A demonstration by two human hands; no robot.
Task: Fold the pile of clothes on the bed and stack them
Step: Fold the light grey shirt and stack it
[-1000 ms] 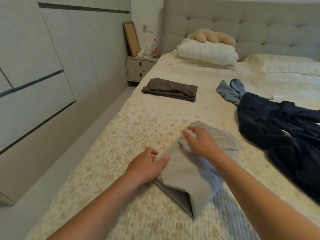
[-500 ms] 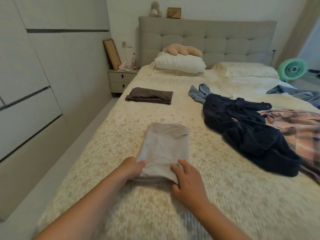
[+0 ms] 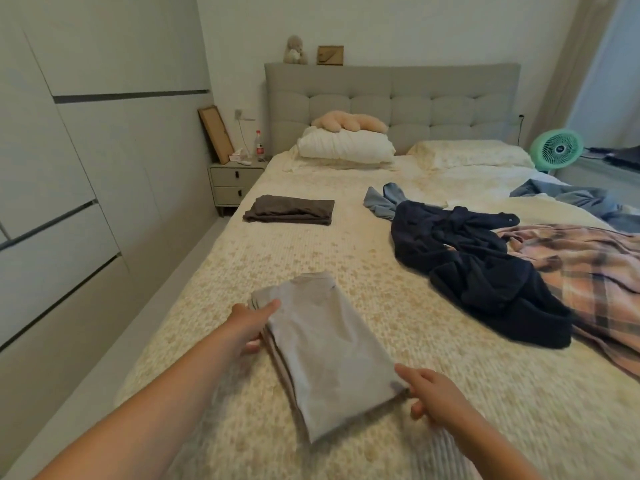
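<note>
Garment status: folded grey garment (image 3: 322, 355) lies on the bed (image 3: 398, 306) at 6 o'clock of the view, long axis now skewed toward 11 o'clock. Half a second ago it sat square to the person, both hands at its near edge; a second ago it was only half folded. Folding therefore looks complete, and the piece is being turned or lifted.

Left hand (image 3: 254, 323): at the garment's left edge, thumb on top, fingers apparently tucked beneath, pinching the layered edge. Right hand (image 3: 433, 396): at the near right corner, thumb over the cloth, fingers curled under, pinching that corner.

Stack so far: one folded dark brown garment (image 3: 289, 211) at 11 o'clock, well apart from the grey one. Judgement: next move is probably carrying the grey piece onto it.

Unfolded pile at 2 to 3 o'clock: navy garment (image 3: 478, 271), plaid pink shirt (image 3: 588, 268) beside it, light blue garment (image 3: 382, 202) at its far end. Most of the task remains.
</note>
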